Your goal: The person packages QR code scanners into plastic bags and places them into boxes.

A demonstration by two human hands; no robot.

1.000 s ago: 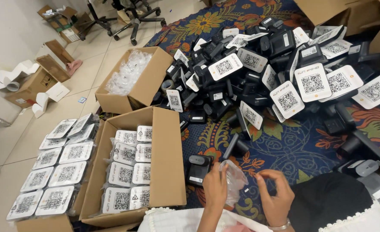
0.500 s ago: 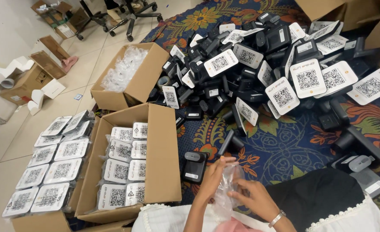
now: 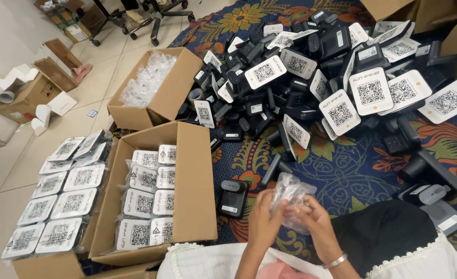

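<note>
While both your left hand and right hand pinch the crumpled clear plastic bag above the patterned rug, note it probably handles featherlight, limp and slippery, so grip its open edge.

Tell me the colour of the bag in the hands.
Clear, see-through plastic bag, crinkled; the head view shows it.

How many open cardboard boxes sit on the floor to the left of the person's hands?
3: one holding clear plastic bags, one with bagged white cards, one at the left edge. More boxes sit farther off.
</note>
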